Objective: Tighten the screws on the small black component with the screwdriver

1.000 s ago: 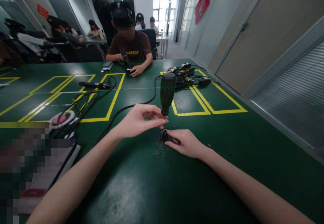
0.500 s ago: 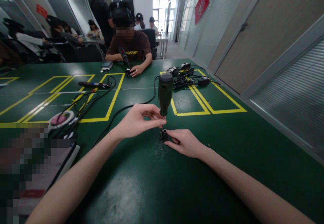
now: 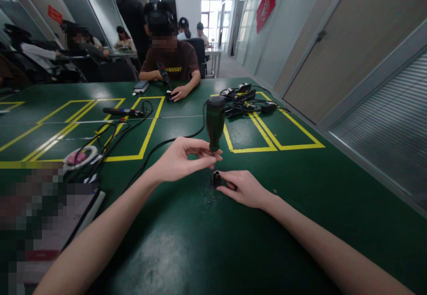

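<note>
The left hand (image 3: 180,160) has its thumb and fingertips drawn together in a pinch around the thin metal shaft at the bottom of a dark green, ribbed-handled screwdriver (image 3: 215,123), which stands nearly upright above the fingers. The right hand (image 3: 245,188), just beside and touching distance from the left, lies low on the dark green table mat (image 3: 187,241) with its fingers lightly curled, thumb and forefinger closed on a small black cylindrical part (image 3: 216,178) that sits on the mat directly beneath the screwdriver tip. Beyond the left hand a black cable (image 3: 173,140) trails across the mat.
</note>
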Action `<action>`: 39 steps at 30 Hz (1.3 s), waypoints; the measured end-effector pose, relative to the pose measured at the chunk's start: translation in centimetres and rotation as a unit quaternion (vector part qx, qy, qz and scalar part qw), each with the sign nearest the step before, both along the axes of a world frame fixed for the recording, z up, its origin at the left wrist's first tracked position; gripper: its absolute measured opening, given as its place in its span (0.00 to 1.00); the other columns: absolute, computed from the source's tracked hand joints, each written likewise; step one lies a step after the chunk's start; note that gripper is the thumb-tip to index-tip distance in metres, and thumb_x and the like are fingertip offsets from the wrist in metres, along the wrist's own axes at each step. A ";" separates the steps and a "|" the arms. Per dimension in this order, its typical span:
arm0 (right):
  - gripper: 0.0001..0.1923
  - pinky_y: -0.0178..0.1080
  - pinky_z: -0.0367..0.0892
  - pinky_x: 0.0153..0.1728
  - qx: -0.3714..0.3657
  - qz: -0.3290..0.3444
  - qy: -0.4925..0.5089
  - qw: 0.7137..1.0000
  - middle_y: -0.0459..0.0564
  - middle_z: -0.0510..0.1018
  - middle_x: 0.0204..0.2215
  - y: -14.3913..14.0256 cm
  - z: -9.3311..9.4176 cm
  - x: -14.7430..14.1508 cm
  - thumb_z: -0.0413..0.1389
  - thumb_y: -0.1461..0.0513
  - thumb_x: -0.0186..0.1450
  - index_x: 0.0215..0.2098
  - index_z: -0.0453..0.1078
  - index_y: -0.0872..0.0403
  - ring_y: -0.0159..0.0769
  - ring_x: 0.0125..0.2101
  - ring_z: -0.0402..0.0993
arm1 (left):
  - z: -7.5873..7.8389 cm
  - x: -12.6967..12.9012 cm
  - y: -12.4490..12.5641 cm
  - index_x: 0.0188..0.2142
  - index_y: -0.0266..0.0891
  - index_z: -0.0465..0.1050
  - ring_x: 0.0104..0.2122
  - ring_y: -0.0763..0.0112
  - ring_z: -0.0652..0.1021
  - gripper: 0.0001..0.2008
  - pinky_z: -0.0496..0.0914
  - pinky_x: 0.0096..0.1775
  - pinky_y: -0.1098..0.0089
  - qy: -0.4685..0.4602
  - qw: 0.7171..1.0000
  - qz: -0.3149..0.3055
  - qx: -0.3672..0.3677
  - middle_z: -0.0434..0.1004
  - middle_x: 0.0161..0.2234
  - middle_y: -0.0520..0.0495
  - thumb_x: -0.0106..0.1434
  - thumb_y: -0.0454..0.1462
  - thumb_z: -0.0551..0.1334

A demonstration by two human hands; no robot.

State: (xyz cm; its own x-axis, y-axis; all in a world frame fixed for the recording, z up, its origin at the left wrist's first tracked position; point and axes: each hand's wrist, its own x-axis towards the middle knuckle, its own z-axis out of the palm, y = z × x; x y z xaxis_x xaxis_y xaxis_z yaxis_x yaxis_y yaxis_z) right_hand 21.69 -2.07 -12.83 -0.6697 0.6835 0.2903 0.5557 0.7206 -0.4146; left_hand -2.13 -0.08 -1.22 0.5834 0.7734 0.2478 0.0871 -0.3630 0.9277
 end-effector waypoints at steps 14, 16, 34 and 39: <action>0.10 0.34 0.57 0.28 -0.004 -0.002 0.001 1.000 0.43 0.72 0.23 0.0 0.1 0.0 0.56 0.57 0.74 0.44 0.74 0.56 0.32 0.23 0.66 | 0.0 0.2 0.0 0.35 0.32 0.82 0.29 0.71 0.83 0.07 0.78 0.35 0.72 -0.018 0.999 0.017 -0.020 0.86 0.32 0.44 0.59 0.35 0.72; 0.10 0.34 0.57 0.28 -0.004 -0.002 0.000 1.000 0.43 0.72 0.23 -0.1 0.2 0.0 0.55 0.57 0.74 0.43 0.74 0.56 0.32 0.23 0.66 | -0.1 0.2 0.0 0.34 0.32 0.81 0.28 0.71 0.82 0.06 0.77 0.35 0.72 -0.017 1.000 0.019 -0.017 0.85 0.32 0.44 0.59 0.35 0.72; 0.10 0.34 0.56 0.27 -0.002 0.000 0.001 1.000 0.42 0.71 0.23 -0.1 0.1 0.1 0.55 0.57 0.74 0.42 0.73 0.56 0.32 0.22 0.65 | -0.6 0.3 0.0 0.32 0.34 0.77 0.28 0.73 0.80 0.11 0.76 0.36 0.72 0.007 0.998 0.054 0.041 0.83 0.30 0.47 0.57 0.38 0.75; 0.09 0.34 0.56 0.27 -0.002 -0.002 0.000 1.000 0.42 0.71 0.23 -0.1 0.1 0.0 0.56 0.57 0.74 0.43 0.73 0.56 0.32 0.22 0.65 | -0.8 0.4 -0.1 0.31 0.36 0.76 0.28 0.72 0.79 0.12 0.76 0.35 0.71 0.017 0.992 0.075 0.097 0.82 0.29 0.49 0.57 0.39 0.75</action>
